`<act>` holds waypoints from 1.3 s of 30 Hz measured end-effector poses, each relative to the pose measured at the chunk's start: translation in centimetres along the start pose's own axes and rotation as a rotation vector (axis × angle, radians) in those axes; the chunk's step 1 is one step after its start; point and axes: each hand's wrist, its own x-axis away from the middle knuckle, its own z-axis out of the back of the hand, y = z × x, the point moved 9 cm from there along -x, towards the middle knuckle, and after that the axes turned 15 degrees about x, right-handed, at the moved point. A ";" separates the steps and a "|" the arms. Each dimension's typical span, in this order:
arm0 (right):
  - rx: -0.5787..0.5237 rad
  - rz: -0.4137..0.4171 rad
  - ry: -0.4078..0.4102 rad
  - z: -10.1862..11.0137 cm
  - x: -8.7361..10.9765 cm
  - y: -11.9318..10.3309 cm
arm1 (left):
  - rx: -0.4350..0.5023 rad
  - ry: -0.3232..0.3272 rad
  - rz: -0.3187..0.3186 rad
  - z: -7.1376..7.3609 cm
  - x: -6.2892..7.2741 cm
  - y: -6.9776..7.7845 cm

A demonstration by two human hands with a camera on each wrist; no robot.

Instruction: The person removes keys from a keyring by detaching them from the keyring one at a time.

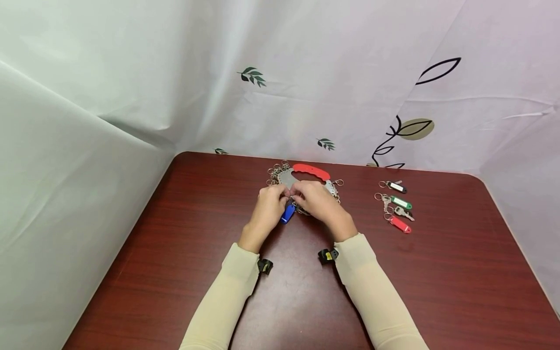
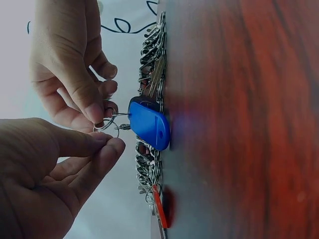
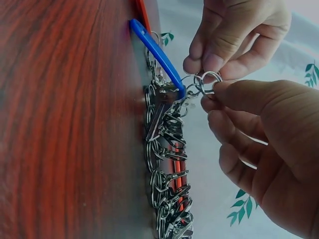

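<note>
Both hands meet at the near edge of a metal key-holder plate (image 1: 286,178) with a red handle (image 1: 311,171), which lies on the table. My left hand (image 1: 269,206) pinches a thin metal ring between thumb and fingertips. With thumb and fingers, my right hand (image 1: 317,199) grips a split ring (image 3: 212,79) that overlaps the left hand's ring. Just below the fingertips hangs a blue key tag (image 2: 149,127), a key (image 2: 157,79) beside it. Which ring carries the tag I cannot tell. Many small rings and clips (image 3: 169,179) line the plate's edge.
To the right on the brown table (image 1: 459,262) lie keys with a black tag (image 1: 397,187), a green tag (image 1: 401,202) and a red tag (image 1: 400,224). Another red tag (image 2: 159,209) hangs at the plate's left side. A white curtain (image 1: 306,97) stands behind the table.
</note>
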 end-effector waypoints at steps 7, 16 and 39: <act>0.015 0.025 0.038 0.4 0.1 -0.3 | 0.000 -0.004 -0.003 0.0 0.0 0.0; 0.035 0.023 0.078 0.7 0.2 -0.4 | -0.020 -0.007 -0.014 0.0 0.0 0.1; -0.059 -0.152 0.135 0.6 0.0 1.3 | -0.050 -0.026 -0.012 -0.1 0.0 0.4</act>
